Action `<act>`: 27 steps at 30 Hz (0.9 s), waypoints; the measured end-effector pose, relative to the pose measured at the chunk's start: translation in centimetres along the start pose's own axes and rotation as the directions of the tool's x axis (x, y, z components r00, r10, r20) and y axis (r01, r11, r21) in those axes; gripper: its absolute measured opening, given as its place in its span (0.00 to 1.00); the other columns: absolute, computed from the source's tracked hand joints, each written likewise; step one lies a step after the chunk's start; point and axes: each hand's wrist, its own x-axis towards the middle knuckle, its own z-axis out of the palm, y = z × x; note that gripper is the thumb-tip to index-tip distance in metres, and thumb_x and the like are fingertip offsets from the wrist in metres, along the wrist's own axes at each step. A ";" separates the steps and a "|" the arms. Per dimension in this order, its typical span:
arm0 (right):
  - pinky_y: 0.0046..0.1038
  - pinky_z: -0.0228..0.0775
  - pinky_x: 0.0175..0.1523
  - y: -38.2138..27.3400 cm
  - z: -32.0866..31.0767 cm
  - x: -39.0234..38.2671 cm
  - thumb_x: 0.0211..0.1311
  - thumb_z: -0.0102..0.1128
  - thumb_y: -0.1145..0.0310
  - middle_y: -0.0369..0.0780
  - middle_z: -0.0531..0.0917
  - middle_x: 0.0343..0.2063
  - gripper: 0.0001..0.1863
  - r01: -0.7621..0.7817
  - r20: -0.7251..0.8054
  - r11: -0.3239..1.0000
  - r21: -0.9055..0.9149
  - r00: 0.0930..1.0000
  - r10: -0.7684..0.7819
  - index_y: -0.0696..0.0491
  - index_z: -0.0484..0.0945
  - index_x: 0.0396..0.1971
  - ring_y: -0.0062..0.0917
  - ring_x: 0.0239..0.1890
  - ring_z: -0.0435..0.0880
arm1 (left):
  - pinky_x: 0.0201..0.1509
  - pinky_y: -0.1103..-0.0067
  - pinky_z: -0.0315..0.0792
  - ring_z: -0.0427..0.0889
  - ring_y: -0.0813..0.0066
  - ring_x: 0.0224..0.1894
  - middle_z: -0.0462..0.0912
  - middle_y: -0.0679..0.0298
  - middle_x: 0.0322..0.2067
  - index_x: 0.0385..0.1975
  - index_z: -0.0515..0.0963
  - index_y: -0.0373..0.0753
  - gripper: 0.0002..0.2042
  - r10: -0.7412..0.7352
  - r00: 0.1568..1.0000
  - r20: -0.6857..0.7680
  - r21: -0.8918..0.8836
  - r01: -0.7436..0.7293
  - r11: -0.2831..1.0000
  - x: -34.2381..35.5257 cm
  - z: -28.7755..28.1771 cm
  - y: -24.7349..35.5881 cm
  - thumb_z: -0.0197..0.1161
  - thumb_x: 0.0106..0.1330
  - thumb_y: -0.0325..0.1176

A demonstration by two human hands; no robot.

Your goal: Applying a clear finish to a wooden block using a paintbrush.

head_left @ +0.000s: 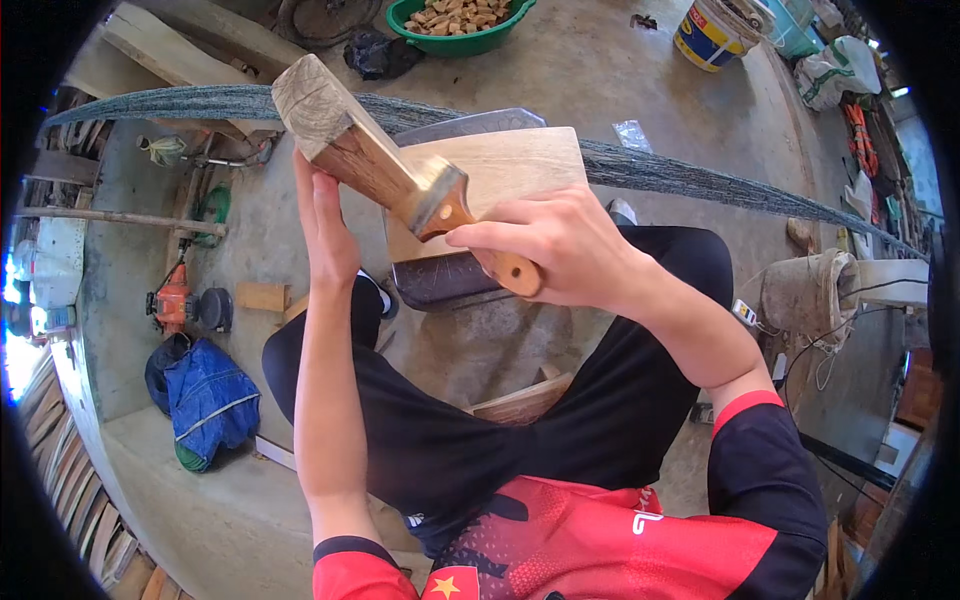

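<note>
A wooden block with a brown side and pale cracked end is raised at the upper middle, held in my left hand, whose fingers reach behind it. My right hand grips the orange wooden handle of a paintbrush, with its pale bristles against the block's lower end. Beneath both hands a pale wooden board lies on a dark tray-like support, between my bent knees.
A grey-blue stretched netting band crosses behind the board. Around me are a green basin of wood pieces, a bucket, an orange machine, a blue bundle, a cloth-draped post and loose wood.
</note>
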 end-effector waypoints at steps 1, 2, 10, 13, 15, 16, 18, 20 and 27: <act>0.37 0.78 0.36 0.3 0.1 -0.3 0.49 0.72 0.73 0.35 0.87 0.31 0.25 -0.078 0.126 0.997 -0.016 0.989 0.079 0.42 0.89 0.51 0.35 0.32 0.88 | 0.85 0.65 0.46 0.57 0.67 0.81 0.61 0.62 0.78 0.81 0.55 0.39 0.37 0.019 1.000 0.019 0.039 -0.020 0.999 0.0 0.6 0.4 0.46 0.84 0.60; 0.37 0.78 0.36 0.9 0.4 -0.5 0.49 0.72 0.73 0.35 0.87 0.31 0.25 -0.087 0.123 0.996 -0.020 0.988 0.089 0.42 0.89 0.51 0.35 0.32 0.88 | 0.85 0.65 0.46 0.57 0.67 0.81 0.61 0.62 0.78 0.81 0.55 0.39 0.37 0.016 0.999 0.028 0.034 -0.017 0.999 -0.1 1.2 0.8 0.46 0.84 0.60; 0.36 0.79 0.37 2.3 1.3 -0.1 0.52 0.71 0.73 0.36 0.89 0.31 0.25 -0.109 0.038 0.991 0.074 0.994 0.106 0.40 0.90 0.53 0.35 0.33 0.89 | 0.85 0.65 0.46 0.55 0.67 0.81 0.59 0.58 0.78 0.82 0.49 0.37 0.52 0.058 0.997 0.044 0.008 -0.058 0.998 -0.3 0.7 0.8 0.46 0.73 0.77; 0.33 0.80 0.37 1.7 0.4 0.4 0.54 0.73 0.69 0.35 0.90 0.31 0.24 0.012 -0.205 0.993 0.116 0.979 0.012 0.37 0.90 0.54 0.32 0.32 0.90 | 0.83 0.67 0.50 0.57 0.69 0.80 0.60 0.58 0.78 0.82 0.52 0.37 0.45 -0.054 0.998 -0.026 -0.014 0.054 0.998 -0.1 -0.5 0.1 0.43 0.79 0.70; 0.31 0.81 0.36 1.8 0.2 0.5 0.54 0.76 0.66 0.35 0.90 0.35 0.26 0.149 -0.332 0.985 0.089 0.936 -0.112 0.38 0.89 0.57 0.30 0.32 0.89 | 0.82 0.68 0.53 0.59 0.69 0.79 0.61 0.58 0.78 0.81 0.53 0.36 0.41 -0.060 0.998 -0.014 0.048 0.060 0.997 0.1 -0.6 0.1 0.43 0.82 0.64; 0.31 0.81 0.36 1.7 -0.1 0.5 0.54 0.76 0.66 0.35 0.90 0.35 0.26 0.148 -0.331 0.985 0.091 0.937 -0.111 0.38 0.89 0.57 0.30 0.32 0.89 | 0.81 0.69 0.56 0.62 0.69 0.78 0.62 0.58 0.78 0.81 0.54 0.36 0.37 -0.069 0.998 0.003 0.111 0.069 0.991 0.2 -0.4 0.5 0.43 0.85 0.58; 0.30 0.82 0.37 1.3 -1.0 0.7 0.54 0.76 0.66 0.36 0.89 0.37 0.27 0.229 -0.381 0.972 0.057 0.905 -0.190 0.41 0.89 0.57 0.28 0.32 0.89 | 0.79 0.70 0.59 0.65 0.69 0.76 0.65 0.57 0.76 0.80 0.56 0.35 0.34 -0.065 0.998 0.020 0.106 0.062 0.992 0.2 0.2 1.1 0.43 0.85 0.53; 0.30 0.82 0.37 1.2 -1.2 1.2 0.53 0.76 0.67 0.36 0.89 0.38 0.26 0.272 -0.408 0.962 0.024 0.881 -0.239 0.43 0.89 0.57 0.26 0.33 0.89 | 0.77 0.70 0.62 0.68 0.68 0.75 0.67 0.57 0.75 0.79 0.58 0.34 0.31 -0.055 0.998 0.037 0.101 0.051 0.994 0.0 0.1 1.2 0.44 0.86 0.49; 0.28 0.80 0.33 1.2 -0.6 1.0 0.54 0.74 0.69 0.37 0.87 0.38 0.20 0.278 -0.409 0.961 0.006 0.877 -0.251 0.46 0.91 0.51 0.27 0.33 0.88 | 0.76 0.70 0.65 0.72 0.68 0.71 0.73 0.58 0.70 0.75 0.65 0.33 0.27 -0.039 0.999 0.000 0.165 0.038 0.986 -0.2 0.3 1.1 0.48 0.85 0.45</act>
